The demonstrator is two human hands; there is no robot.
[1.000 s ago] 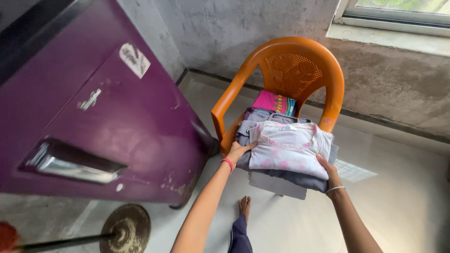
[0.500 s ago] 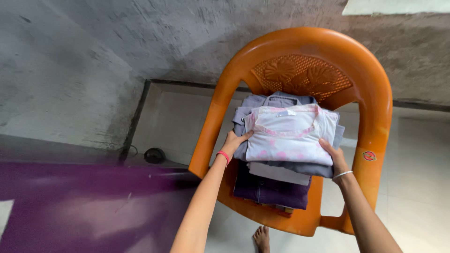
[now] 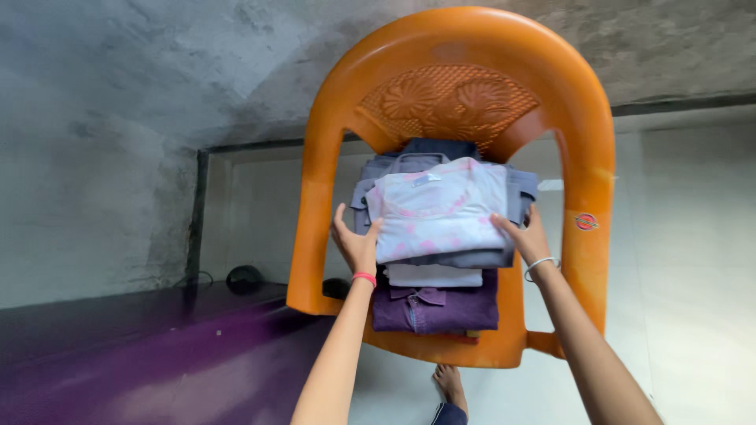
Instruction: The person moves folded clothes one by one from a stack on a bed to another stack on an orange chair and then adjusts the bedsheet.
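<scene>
While both hands grip opposite sides of a stack of folded clothes, the bundle sits low over the seat of the orange plastic chair (image 3: 587,157), just in front of its patterned backrest. The left hand (image 3: 356,245) is clasped on the stack's left edge with fingers spread up the side, and the right hand (image 3: 526,236) pinches the right edge; both hold the pink-and-white top (image 3: 437,208) and the grey garments (image 3: 516,193) beneath it. Under these, on the chair seat, lie a white folded piece (image 3: 433,275) and a purple shirt (image 3: 433,307). The grip is only at the edges, so the middle layers could sag or slide out, and the top garment could skew. The purple shirt overhangs the chair's front edge and might slip toward the floor near the bare foot (image 3: 450,384).
</scene>
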